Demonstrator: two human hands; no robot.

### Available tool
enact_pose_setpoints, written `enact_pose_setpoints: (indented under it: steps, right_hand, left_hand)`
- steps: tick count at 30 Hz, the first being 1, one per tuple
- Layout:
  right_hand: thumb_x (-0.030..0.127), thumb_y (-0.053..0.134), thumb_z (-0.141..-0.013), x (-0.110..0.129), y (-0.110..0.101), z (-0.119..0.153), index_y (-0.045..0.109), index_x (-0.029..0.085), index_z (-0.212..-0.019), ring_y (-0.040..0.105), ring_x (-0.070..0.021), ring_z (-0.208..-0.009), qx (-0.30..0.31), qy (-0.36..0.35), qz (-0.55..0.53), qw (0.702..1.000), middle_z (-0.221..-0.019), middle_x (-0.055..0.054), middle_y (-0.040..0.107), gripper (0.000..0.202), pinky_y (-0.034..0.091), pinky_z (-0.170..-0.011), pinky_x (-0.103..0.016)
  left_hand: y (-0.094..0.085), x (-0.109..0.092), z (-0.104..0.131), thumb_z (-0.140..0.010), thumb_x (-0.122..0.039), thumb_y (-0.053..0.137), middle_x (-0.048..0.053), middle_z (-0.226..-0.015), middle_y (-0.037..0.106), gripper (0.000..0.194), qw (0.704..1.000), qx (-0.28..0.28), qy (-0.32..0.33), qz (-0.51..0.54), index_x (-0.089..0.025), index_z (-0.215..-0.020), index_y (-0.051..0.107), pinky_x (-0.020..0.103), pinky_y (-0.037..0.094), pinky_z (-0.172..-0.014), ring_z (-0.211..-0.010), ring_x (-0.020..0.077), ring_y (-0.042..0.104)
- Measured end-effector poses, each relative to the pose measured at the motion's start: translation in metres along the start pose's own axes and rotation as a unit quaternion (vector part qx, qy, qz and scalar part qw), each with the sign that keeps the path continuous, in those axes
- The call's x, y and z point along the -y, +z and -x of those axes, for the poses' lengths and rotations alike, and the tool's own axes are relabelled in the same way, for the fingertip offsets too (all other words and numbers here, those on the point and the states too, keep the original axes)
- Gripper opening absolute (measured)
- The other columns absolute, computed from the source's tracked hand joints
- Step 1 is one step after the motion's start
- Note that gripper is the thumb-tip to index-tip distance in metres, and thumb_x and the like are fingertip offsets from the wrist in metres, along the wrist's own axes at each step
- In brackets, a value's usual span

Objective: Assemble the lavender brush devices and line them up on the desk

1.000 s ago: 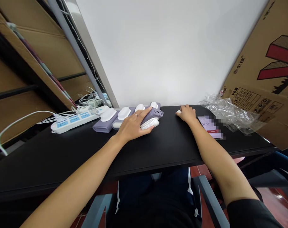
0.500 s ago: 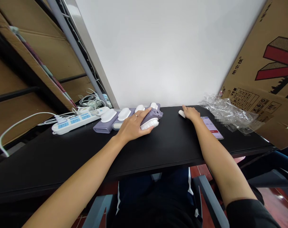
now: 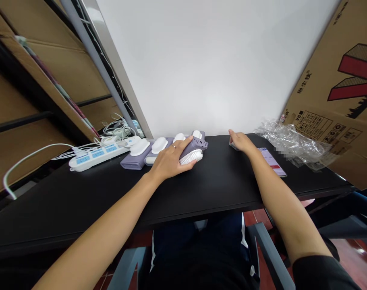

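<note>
My left hand [image 3: 168, 161] is closed around a purple scrub brush [image 3: 198, 143], which lies tilted on its side with its white bristles facing me. Behind and left of that hand stands a row of several purple pieces with white oval tops, one of them a purple block [image 3: 135, 160] at the row's left end. Over the back right of the black table [image 3: 219, 185], my right hand [image 3: 240, 141] has its fingers curled in. A small pale edge shows under those fingers; what it belongs to is mostly hidden.
A white power strip [image 3: 95, 158] with cables lies at the left. Right of my right forearm are a phone [image 3: 272, 161] and crumpled clear plastic [image 3: 295, 143]. A large cardboard box [image 3: 331, 117] leans at the right, and a white panel [image 3: 210, 72] rises behind the table.
The white piece that stuck out by my right fingers is now mostly out of sight, and those fingers have curled and turned. My left hand stays on the brush. The view shifted slightly.
</note>
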State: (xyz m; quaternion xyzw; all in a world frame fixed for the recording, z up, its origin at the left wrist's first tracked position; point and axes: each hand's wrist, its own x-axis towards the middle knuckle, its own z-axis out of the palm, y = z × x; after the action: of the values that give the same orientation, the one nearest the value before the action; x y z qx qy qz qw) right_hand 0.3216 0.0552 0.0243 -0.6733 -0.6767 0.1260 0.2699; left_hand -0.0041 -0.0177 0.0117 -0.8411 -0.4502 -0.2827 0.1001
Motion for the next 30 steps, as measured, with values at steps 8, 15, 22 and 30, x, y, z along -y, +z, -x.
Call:
enact_pose_setpoints:
  steps: [8,15,22,30]
  right_hand:
    - [0.059,0.038,-0.104,0.036,0.007,0.024,0.071,0.022,-0.092,0.065,-0.0244,-0.1,-0.078,-0.164,-0.108,0.977,-0.101,-0.007,0.074,0.051,0.046,-0.091,-0.035]
    - [0.055,0.057,-0.098,0.067,0.028,0.051,0.063,0.026,-0.134,0.066,-0.021,-0.098,0.034,-0.261,-0.239,0.935,-0.112,-0.003,0.074,0.046,0.049,-0.09,-0.036]
    - [0.047,0.061,-0.097,0.071,0.027,0.056,0.072,0.026,-0.125,0.068,-0.0239,-0.11,0.037,-0.318,-0.224,0.92,-0.128,-0.007,0.073,0.037,0.052,-0.089,-0.038]
    - [0.052,0.051,-0.102,0.066,0.034,0.049,0.068,0.026,-0.127,0.07,-0.0238,-0.104,-0.023,-0.25,-0.238,0.938,-0.116,-0.005,0.075,0.04,0.053,-0.093,-0.04]
  left_hand:
    - [0.0,-0.002,0.0,-0.087,-0.05,0.07,0.011,-0.15,0.06,0.083,1.0,-0.001,0.015,0.007,-0.027,-0.16,0.037,0.042,0.056,-0.1,-0.134,0.0328,0.061]
    - [0.003,-0.003,0.001,-0.087,-0.051,0.07,0.013,-0.154,0.057,0.086,1.0,0.009,0.01,0.003,-0.026,-0.161,0.036,0.043,0.056,-0.101,-0.136,0.0338,0.06]
    - [0.002,-0.005,0.001,-0.085,-0.051,0.072,0.013,-0.157,0.054,0.098,0.999,0.027,-0.01,0.017,-0.024,-0.167,0.024,0.045,0.053,-0.106,-0.138,0.0353,0.058]
    - [0.013,0.012,-0.001,-0.084,-0.053,0.075,0.015,-0.16,0.048,0.097,0.977,-0.088,-0.031,0.194,-0.026,-0.163,0.028,0.047,0.045,-0.116,-0.144,0.0354,0.051]
